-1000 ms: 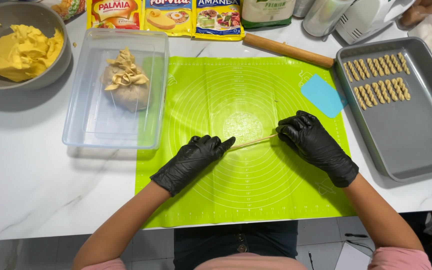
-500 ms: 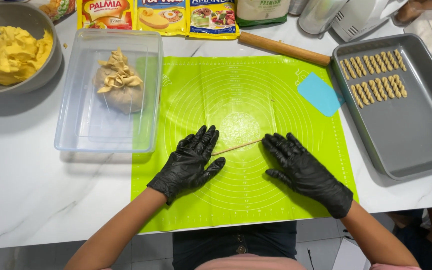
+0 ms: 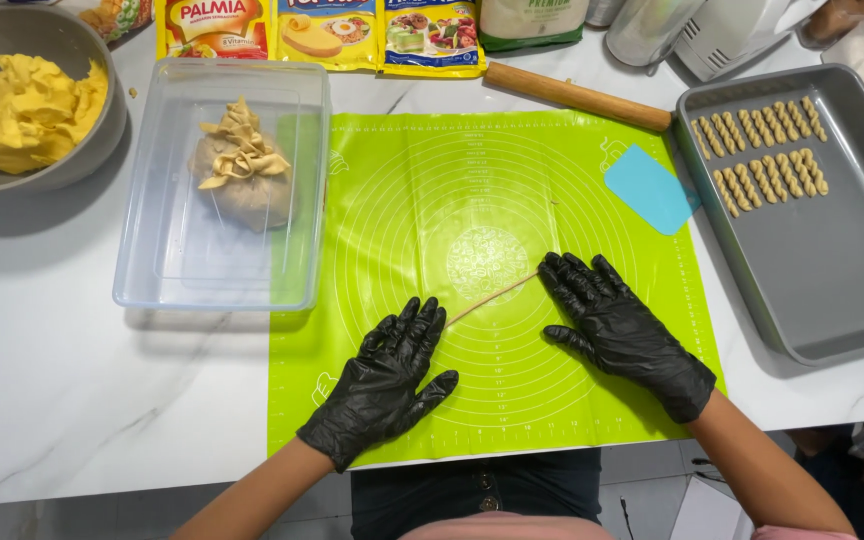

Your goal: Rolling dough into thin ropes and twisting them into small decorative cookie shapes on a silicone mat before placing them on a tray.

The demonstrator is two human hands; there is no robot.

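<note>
1. While both gloved hands lie flat on the green mat [image 3: 432, 180], a thin dough strand [image 3: 492, 297] stretches between them, running from the left hand's [image 3: 387, 385] fingertips up to the right hand's [image 3: 617, 330] fingertips.
2. Both hands are spread wide with the fingers fanned. Neither grips anything, and only the fingertips meet the ends of the strand.
3. The strand lies at a slant near the middle of the mat, just below the printed centre circle.
4. The step in hand looks like rolling the dough out into a long, thin rope under the fingers.
5. A next move would call for light, even pressure. The rope is already very thin, so a hard push or an uneven pull could snap it.
6. Finished twists [image 3: 762, 150] lie in two rows at the far end of the grey tray [image 3: 832, 280], on the right of the mat. The near part of the tray is bare.
7. A blue scraper [image 3: 649, 188] rests on the mat's right edge, and a rolling pin [image 3: 577, 96] lies just beyond the mat.
8. On the left, a clear tub [image 3: 162, 270] overlaps the mat's edge and holds a dough lump [image 3: 242, 165]. A bowl [image 3: 12, 178] of yellow batter sits on the desk [image 3: 72, 400] further left.
</note>
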